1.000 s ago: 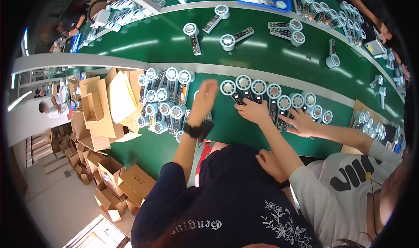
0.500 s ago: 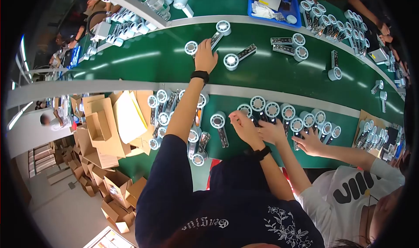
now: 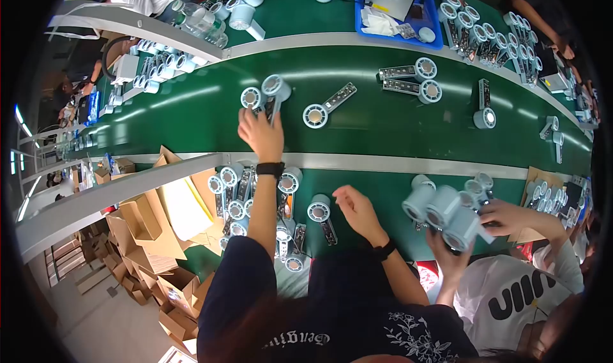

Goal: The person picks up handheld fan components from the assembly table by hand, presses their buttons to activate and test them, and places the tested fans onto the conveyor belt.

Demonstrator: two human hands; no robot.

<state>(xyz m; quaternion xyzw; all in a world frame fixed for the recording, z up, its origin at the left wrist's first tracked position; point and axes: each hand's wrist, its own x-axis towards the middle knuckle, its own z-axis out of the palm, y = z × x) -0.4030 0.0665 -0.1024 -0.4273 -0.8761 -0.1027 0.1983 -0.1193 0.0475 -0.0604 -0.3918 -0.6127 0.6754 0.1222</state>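
My left hand [image 3: 262,133] reaches over the green belt, its fingers closed around the handles of two pale-blue handheld fans [image 3: 276,87] with round heads. The handles are partly hidden by my fingers. My right hand [image 3: 359,213] hovers over the near bench, fingers loosely bent and apart, nothing visible in it. Just left of it lies a single handheld fan [image 3: 318,211] with circuit parts showing in its handle. More fans [image 3: 236,208] are grouped beside my left forearm. On the belt, another fan [image 3: 315,115] rests to the right of my left hand.
At right, a co-worker's hands [image 3: 450,257] hold a cluster of fans [image 3: 440,210]. A metal rail [image 3: 357,164] divides bench and belt. Further fans [image 3: 429,91] lie along the belt. A blue tray [image 3: 399,41] stands beyond it, and cardboard boxes [image 3: 140,216] are at left.
My left hand has drawn two fans together and moved them left and nearer. The co-worker has lifted several fans off the bench. My right hand has barely moved.
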